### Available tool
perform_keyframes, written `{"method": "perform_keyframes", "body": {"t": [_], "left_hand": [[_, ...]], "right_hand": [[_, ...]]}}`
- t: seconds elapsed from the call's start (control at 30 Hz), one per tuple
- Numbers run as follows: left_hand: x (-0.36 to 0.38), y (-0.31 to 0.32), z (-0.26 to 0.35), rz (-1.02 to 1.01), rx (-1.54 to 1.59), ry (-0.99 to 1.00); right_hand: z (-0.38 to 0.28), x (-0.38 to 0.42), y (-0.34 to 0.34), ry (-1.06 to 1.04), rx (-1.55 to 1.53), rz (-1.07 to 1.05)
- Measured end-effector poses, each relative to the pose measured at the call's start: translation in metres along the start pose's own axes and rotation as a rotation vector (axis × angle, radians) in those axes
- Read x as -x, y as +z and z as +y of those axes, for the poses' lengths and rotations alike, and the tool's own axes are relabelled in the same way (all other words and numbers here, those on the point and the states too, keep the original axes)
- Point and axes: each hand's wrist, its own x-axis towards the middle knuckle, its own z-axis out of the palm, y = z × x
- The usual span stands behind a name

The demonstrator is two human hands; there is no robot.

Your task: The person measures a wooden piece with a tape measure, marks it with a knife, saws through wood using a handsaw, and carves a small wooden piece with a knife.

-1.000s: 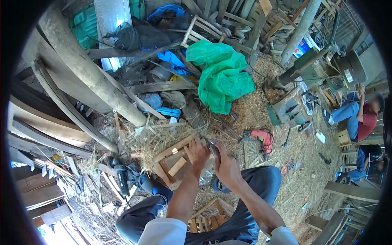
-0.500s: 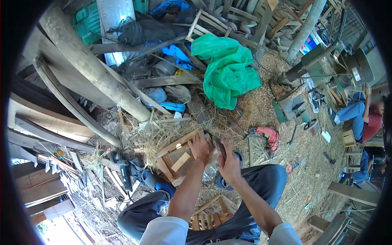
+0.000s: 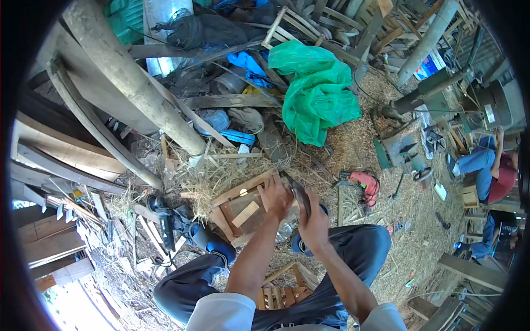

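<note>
A small wooden frame (image 3: 223, 219) lies on the straw-covered ground in front of my feet, with a pale wood strip (image 3: 245, 214) inside it. My left hand (image 3: 276, 196) rests on the frame's right end, fingers bent over its edge; whether it pinches anything small is hidden. Close on its right, my right hand (image 3: 313, 220) is wrapped round a dark, flat tool (image 3: 300, 196) that points up and to the left, beside the frame's corner. The tool's exact kind is unclear.
A black angle grinder (image 3: 165, 223) lies left of my feet, a red power tool (image 3: 365, 185) to the right. Beyond are a green plastic sheet (image 3: 323, 99), a long pole (image 3: 132, 83) and a machine (image 3: 403, 149). Two people sit at the far right, one in a red shirt (image 3: 501, 176).
The view has shifted slightly. My left hand is a little further right on the frame, its fingers more bent. My right hand still holds the dark tool beside it.
</note>
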Motion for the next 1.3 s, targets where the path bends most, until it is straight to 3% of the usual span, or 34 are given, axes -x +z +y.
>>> {"method": "perform_keyframes", "body": {"t": [0.17, 0.23, 0.3, 0.37, 0.43, 0.53, 0.6, 0.7, 0.77, 0.83, 0.9, 0.93, 1.0, 1.03, 1.1, 1.17, 1.23, 1.3], "left_hand": [[-0.002, -0.015, 0.002, -0.111, -0.011, 0.029], [-0.003, 0.007, -0.005, 0.103, -0.037, 0.078], [-0.003, 0.007, -0.005, 0.118, -0.011, 0.054], [-0.003, -0.001, -0.002, 0.023, 0.065, -0.022], [-0.005, 0.000, -0.002, 0.005, 0.053, -0.031], [-0.004, 0.000, -0.002, 0.043, 0.047, 0.005], [0.009, 0.004, -0.009, 0.100, 0.052, 0.035], [0.011, 0.000, -0.025, 0.275, 0.151, 0.199], [0.036, -0.028, -0.033, 0.258, 0.080, 0.526], [0.046, -0.041, -0.034, 0.163, 0.097, 0.496], [0.043, -0.058, -0.026, 0.207, 0.102, 0.691], [0.043, -0.072, -0.017, 0.224, 0.095, 0.692], [0.043, -0.097, 0.000, -0.197, 0.348, 0.335], [0.041, -0.104, 0.001, -0.183, 0.344, 0.345], [0.035, -0.121, 0.001, 0.012, 0.270, 0.595], [0.040, -0.153, 0.009, -0.066, 0.261, 0.556], [0.041, -0.180, 0.008, -0.145, 0.252, 0.507], [0.037, -0.205, -0.002, -0.937, 0.927, 0.081]], "right_hand": [[-0.019, -0.044, 0.013, 0.053, 0.164, -0.093], [-0.018, -0.046, -0.001, 0.093, 0.145, -0.160], [-0.012, -0.037, -0.005, 0.117, 0.113, -0.215], [0.009, 0.003, 0.006, -0.098, 0.031, 0.027], [0.004, 0.011, 0.009, -0.115, 0.048, 0.091], [-0.006, -0.005, 0.002, 0.003, 0.046, 0.033], [-0.029, -0.036, -0.016, 0.251, 0.145, -0.249], [-0.014, -0.044, -0.002, 0.090, 0.151, -0.198], [-0.019, -0.047, -0.017, 0.087, 0.097, -0.146], [-0.016, -0.047, -0.031, 0.082, 0.047, -0.100], [-0.015, -0.049, -0.044, 0.040, -0.032, -0.093], [-0.020, -0.048, -0.054, -0.004, -0.004, -0.053], [-0.032, -0.047, -0.078, -0.027, -0.029, -0.038], [-0.035, -0.046, -0.087, -0.032, -0.051, -0.030], [-0.038, -0.049, -0.100, -0.090, -0.118, 0.097], [-0.051, -0.049, -0.116, 0.168, -0.202, -0.018], [-0.070, -0.043, -0.121, 0.146, -0.239, 0.022], [-0.087, -0.035, -0.121, -0.033, -0.156, 0.059]]}}
